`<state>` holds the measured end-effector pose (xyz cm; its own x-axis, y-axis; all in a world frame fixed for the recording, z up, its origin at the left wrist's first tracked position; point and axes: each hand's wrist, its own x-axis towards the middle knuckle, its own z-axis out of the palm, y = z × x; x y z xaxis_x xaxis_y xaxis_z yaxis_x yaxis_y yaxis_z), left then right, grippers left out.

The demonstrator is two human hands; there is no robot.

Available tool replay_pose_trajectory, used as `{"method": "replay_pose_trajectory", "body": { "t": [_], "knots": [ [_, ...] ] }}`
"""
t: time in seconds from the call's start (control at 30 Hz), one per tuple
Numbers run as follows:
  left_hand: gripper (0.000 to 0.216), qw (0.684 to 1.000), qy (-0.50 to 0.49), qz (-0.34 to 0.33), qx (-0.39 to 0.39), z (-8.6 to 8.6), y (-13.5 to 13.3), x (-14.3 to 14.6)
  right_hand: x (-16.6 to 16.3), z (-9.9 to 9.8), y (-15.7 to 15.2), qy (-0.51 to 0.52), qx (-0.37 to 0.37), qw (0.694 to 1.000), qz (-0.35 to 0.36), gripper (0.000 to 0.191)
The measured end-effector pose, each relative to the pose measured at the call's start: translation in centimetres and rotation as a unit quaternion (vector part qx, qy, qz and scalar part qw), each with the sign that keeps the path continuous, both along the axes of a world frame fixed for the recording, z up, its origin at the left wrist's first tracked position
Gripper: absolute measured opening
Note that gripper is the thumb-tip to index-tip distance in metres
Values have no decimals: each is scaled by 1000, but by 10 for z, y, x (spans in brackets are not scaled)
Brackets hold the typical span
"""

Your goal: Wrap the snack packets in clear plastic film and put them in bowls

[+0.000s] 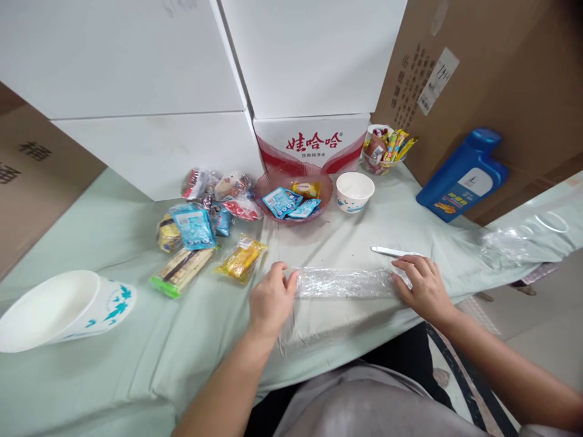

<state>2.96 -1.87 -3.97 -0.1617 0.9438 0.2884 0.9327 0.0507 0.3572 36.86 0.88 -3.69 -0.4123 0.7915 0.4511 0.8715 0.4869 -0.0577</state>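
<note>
A long strip of crinkled clear plastic film [345, 283] lies folded flat on the cloth in front of me. My left hand [272, 296] is closed on its left end, thumb and fingers pinched together. At the other end, my right hand [421, 285] has its fingers bent over the film, gripping it. Just beyond that hand lies a slim white stick-like tool [392, 250], its right end partly hidden by the fingers. A yellow snack packet [240, 260] rests near my left hand.
Behind stand a pink bowl [260, 193] with packets, a paper bowl [355, 197] and a clear bowl [385, 165] of snacks. Packets [194, 226] pile at left, near a large paper tub [82, 306]. A blue bottle [464, 176] leans right. Boxes [314, 145] wall the back.
</note>
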Motion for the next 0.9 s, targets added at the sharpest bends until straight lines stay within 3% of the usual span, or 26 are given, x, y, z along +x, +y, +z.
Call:
{"method": "replay_pose_trajectory", "body": {
  "t": [0.07, 0.13, 0.2, 0.27, 0.37, 0.5, 0.63, 0.73, 0.83, 0.9],
  "knots": [
    [21, 996, -11, -35, 83, 3, -3, -1, -4, 3, -5, -9, -4, 998, 58, 33],
    [28, 981, 0, -162, 107, 4, -5, 2, -11, 1, -11, -54, -36, 989, 132, 54],
    [43, 950, 39, -304, 63, 1, -7, 8, -17, -5, -16, -101, -79, 974, 185, 82],
    [62, 925, 88, -370, -5, -6, -9, 14, -20, -13, -19, -126, -119, 966, 193, 94],
    [70, 918, 125, -371, -64, -16, -9, 16, -12, -19, -20, -140, -150, 965, 167, 87],
    [68, 919, 121, -368, -67, -16, -7, 13, 21, -15, -18, -122, -123, 972, 158, 67],
    [37, 930, 80, -356, -28, 1, -11, 18, 50, -2, -18, -41, -116, 979, 165, 33],
    [21, 922, 13, -386, -16, 11, -21, 27, 50, 13, -22, 9, -118, 977, 178, 23],
    [31, 910, -10, -413, -48, 11, -29, 34, 38, 33, -26, 30, -112, 974, 195, 20],
    [46, 921, 22, -382, -66, 5, -29, 35, 27, 48, -27, 36, -134, 963, 230, 22]
  ]
}}
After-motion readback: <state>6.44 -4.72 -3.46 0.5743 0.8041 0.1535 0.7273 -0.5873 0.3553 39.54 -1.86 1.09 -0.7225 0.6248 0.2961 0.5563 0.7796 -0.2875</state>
